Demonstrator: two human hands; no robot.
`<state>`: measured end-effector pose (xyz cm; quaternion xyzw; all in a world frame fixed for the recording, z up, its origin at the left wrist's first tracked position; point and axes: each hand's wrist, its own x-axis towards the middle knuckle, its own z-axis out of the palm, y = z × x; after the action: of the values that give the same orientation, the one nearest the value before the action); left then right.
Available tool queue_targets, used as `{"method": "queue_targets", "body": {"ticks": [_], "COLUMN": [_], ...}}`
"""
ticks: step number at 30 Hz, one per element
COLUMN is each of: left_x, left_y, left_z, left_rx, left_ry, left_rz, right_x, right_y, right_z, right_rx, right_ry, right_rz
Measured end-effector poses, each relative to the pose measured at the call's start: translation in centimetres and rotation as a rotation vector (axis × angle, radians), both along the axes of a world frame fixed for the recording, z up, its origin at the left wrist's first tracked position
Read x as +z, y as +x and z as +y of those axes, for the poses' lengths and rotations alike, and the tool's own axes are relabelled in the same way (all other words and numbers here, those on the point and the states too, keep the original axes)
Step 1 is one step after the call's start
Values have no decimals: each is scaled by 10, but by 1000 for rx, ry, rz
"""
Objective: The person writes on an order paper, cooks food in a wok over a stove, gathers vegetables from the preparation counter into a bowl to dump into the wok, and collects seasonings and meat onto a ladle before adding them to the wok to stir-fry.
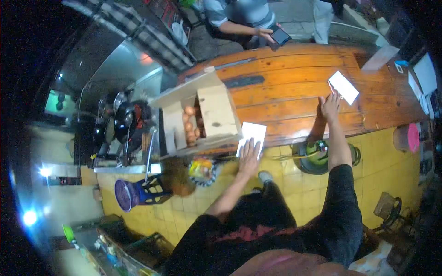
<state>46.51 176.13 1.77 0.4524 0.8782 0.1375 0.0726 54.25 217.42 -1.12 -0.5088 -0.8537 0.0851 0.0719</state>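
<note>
My left hand [249,158] lies on the lower part of a white sheet [254,133] at the table's near edge, fingers spread. Further right, my right hand [330,106] reaches over the wooden table [294,87], its fingers apart and its fingertips at the lower left edge of a second white sheet [343,87]. Neither hand is closed round anything. Just left of the first sheet stands an open cardboard box [220,112] with several brown eggs [189,126] inside.
Across the table a person [239,18] holds a dark device [279,35]. Pans [124,120] stand at the left. Below are a blue basket [126,195], a green gas cylinder [315,157] and a pink-rimmed bucket [413,137] on the yellow floor [285,184].
</note>
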Motion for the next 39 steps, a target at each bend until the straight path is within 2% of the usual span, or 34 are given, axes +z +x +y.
{"method": "queue_targets", "body": {"ticks": [2, 3, 4, 6, 8, 10, 13, 14, 17, 18, 19, 29, 33, 35, 37, 38, 39], "left_x": [-15, -22, -26, -23, -19, -18, 0, 3, 3, 3, 0, -6, -5, -7, -16, -2, -26], "left_y": [4, 3, 2, 3, 1, -2, -6, -8, -13, -13, -16, -19, -26, -26, -25, -25, -21], "left_z": [1, 3, 5, 6, 14, 10, 6, 0, -16, -23, -25, -27, -36, -42, -62, -77, -97], "left_rx": [44, 45, 44, 56, 70, 67, 43, 49, 72, 56, 48, 99, 85, 99, 73, 51, -36], "left_ry": [-43, -52, -21, -4, -10, -37, 14, 14, 21, 8, -1, 22, 19, 4, 218, 199, 346], "left_rz": [15, 36, 61, 70, 51, 23, -91, -100, -87, -72, -89, -148, -164, -195, -211, -296, -216], "right_x": [-21, 4, 5, -20, -22, 6, 11, 14, 17, 14, 10, 3, 19, 18, 15, 18, 21], "right_y": [0, -4, -8, -18, -28, -40, -46, -42, -46, -45, -48, -54, -61, -63, -68, -69, -70], "right_z": [17, 8, 6, -9, -46, -126, -219, -245, -286, -295, -298, -304, -313, -312, -314, -325, -337], "right_rx": [27, -29, -43, 69, 344, 488, 603, 600, 501, 472, 444, 516, 532, 593, 652, 577, 494], "right_ry": [143, 80, 83, 274, 355, 111, -211, -283, -280, -175, -57, 53, 68, 64, 180, 30, -116], "right_rz": [39, -20, 73, 299, 434, 639, 755, 727, 619, 583, 549, 370, 282, 355, 408, 525, 661]}}
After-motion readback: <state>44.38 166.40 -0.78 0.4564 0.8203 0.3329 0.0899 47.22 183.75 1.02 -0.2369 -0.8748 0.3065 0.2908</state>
